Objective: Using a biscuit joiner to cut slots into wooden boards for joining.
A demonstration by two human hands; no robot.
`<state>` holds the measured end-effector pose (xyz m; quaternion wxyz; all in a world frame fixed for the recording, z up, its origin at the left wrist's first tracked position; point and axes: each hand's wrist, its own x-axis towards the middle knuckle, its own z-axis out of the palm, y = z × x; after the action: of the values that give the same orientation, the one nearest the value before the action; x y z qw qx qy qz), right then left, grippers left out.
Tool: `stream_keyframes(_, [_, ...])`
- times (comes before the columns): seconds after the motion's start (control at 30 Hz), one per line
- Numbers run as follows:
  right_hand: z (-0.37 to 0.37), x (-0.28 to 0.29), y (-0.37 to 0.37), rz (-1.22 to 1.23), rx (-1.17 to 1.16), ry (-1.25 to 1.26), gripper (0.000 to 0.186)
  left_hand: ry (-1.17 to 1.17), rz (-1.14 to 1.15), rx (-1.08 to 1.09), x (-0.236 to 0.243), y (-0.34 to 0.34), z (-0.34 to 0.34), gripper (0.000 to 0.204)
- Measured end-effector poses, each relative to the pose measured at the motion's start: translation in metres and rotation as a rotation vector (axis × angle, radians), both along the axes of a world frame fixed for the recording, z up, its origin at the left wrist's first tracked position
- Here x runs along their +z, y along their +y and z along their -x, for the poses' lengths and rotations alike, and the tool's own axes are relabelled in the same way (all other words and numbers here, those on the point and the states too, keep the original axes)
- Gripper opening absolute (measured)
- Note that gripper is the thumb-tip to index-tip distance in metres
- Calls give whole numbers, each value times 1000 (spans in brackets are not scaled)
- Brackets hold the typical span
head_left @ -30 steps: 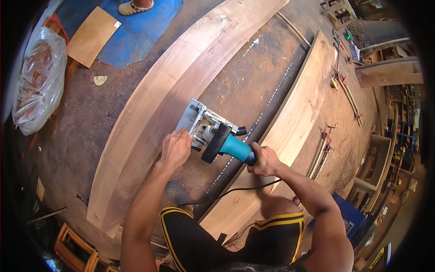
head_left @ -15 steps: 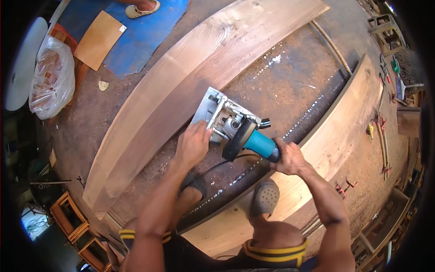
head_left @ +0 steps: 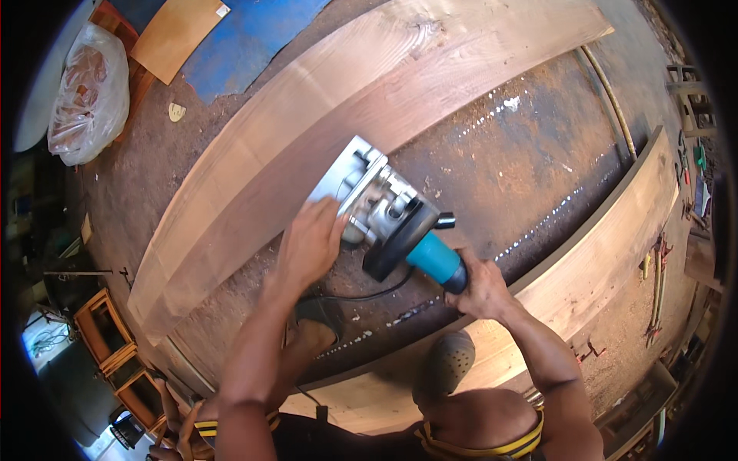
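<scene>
A plate joiner (head_left: pixel 437 257) with a teal body, a black collar and a silver metal front fills the middle of the view. My right hand (head_left: pixel 483 286) is wrapped round the dark rear end of its body. At the front, my left hand (head_left: pixel 309 240) closes on the metal fence, its fingertips partly hidden. The tool's flat metal plate (head_left: pixel 336 178) overlaps the near edge of a long curved wooden board (head_left: pixel 254 192). A black cable (head_left: pixel 361 296) trails from the tool toward my left leg.
Closer to me, a second curved board (head_left: pixel 584 292) lies beneath my clog (head_left: pixel 453 361). Beyond are a blue sheet (head_left: pixel 246 54), a brown panel (head_left: pixel 178 37) and a plastic-wrapped bundle (head_left: pixel 91 100). Clamps (head_left: pixel 656 292) lie at the right, wooden frames (head_left: pixel 104 326) at the left.
The view has shifted. The plate joiner and both hands have moved slightly left against the far board, the hands keeping their hold. The foot on the blue sheet has left the view.
</scene>
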<state>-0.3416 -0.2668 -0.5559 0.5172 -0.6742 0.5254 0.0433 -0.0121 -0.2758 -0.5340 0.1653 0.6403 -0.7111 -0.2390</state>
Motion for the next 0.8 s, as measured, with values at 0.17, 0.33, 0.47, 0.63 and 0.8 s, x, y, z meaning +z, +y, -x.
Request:
stream_keyframes(0.17, [-8,6,-12,-45,-106,109,70,46,-26,-114,-39,-55,0,20])
stream_keyframes(0.33, [-9,-9,-15,-28,-137,135,70,-2,-137,-153,-45,-78,1,28])
stream_keyframes(0.47, [-12,-17,-8,-45,-144,160,72,7,-223,-153,-50,-78,1,28])
stream_keyframes(0.63, [-19,-32,2,-45,-223,159,76,-33,-233,-194,-45,-88,1,32])
stream_keyframes(0.8, [-13,-31,-5,-34,-232,88,76,76,-131,-196,-54,-89,0,31])
